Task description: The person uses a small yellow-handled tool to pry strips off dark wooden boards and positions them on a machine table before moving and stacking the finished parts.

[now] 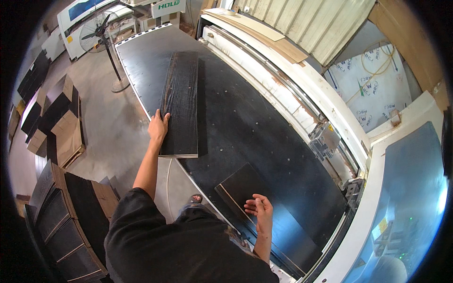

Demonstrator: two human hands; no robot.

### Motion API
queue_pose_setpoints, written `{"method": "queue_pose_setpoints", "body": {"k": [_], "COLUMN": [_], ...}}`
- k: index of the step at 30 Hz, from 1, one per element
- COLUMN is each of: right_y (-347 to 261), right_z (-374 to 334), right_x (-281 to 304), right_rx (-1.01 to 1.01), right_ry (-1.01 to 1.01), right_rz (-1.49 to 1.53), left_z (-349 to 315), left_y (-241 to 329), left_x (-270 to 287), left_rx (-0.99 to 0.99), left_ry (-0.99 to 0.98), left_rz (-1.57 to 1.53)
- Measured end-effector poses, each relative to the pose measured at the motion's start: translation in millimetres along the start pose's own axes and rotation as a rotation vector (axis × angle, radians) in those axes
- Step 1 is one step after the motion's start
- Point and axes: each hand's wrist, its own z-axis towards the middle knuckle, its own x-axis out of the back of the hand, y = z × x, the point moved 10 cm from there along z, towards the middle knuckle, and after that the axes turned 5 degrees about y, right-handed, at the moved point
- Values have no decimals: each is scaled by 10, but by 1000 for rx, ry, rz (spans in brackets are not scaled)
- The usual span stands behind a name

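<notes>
Lettering and labels around the machine

Upper right: pale sheet [370, 96], printed all over with short dark-blue capital-letter marks [373, 88], repeated; a dark arrow near the edge. Small green mark [362, 90] among the print. Top centre: bold green capitals [168, 5] on a white panel [180, 8]. Upper left: yellow sticker [70, 39] on a white machine housing [64, 28]; print too small to read. Right: yellow-and-white patch [379, 228] on a glossy blue panel [409, 184]; label or reflection, cannot tell, nothing legible.
</notes>
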Motion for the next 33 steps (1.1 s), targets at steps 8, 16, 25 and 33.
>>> {"method": "queue_pose_setpoints", "body": {"k": [8,16,25,33], "right_y": [-50,-121,381,-80], "right_z": [-174,-1000,-1110,-442], "right_x": [627,1309,1479,2005], "right_rx": [201,272,209,335], "right_ry": [235,436,406,562], "right_rz": [-134,-1065,-1273,-1216], "left_z": [0,-2,92,-1859], "left_y": [16,10,150,3024], "left_x": [3,13,50,-755], "left_rx": [-88,-92,-317,-1166], "left_ry": [64,-7,172,-375], "left_rz": [59,117,316,-349]}}
